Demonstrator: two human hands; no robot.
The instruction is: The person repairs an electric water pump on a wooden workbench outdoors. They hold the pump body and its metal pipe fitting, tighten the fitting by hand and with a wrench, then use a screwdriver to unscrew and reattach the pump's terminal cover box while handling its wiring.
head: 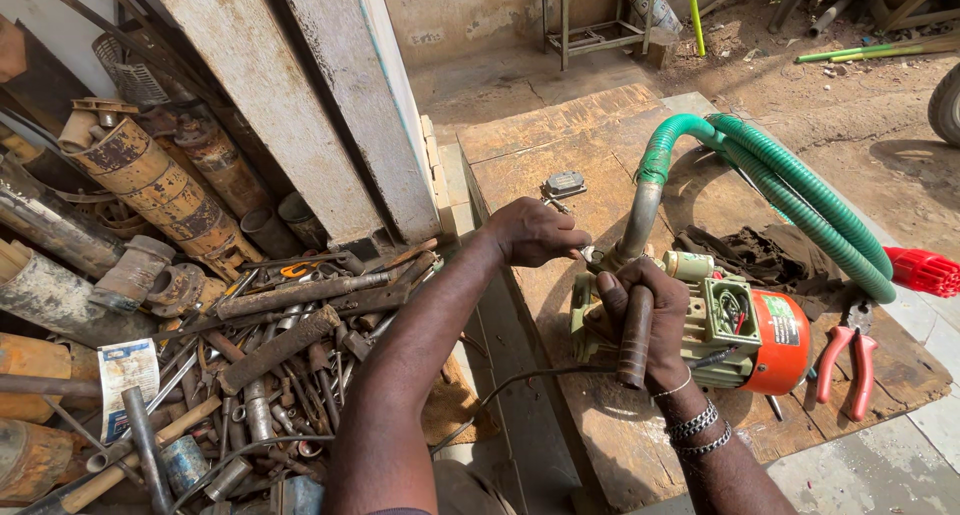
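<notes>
Seemingly mid-job, seen from the head camera: the right hand [645, 320] is wrapped tight around a rusty pipe [634, 337] at the green pump [735, 325] on the wooden table [560, 145]. The left hand [535, 232] pinches the pipe joint [592, 257]; green hose [800, 195] already attached, pliers [848, 360] lying beside.

Green hose [800, 190], orange-capped green pump [745, 335]

The right hand [648, 320] grips a rusty pipe [634, 337] over the green pump [735, 330] on the wooden board [560, 145]. The left hand [530, 232] holds a fitting at the pump's metal pipe, which joins a green hose [800, 200]. Red pliers [848, 360] lie near the board's right edge.
</notes>
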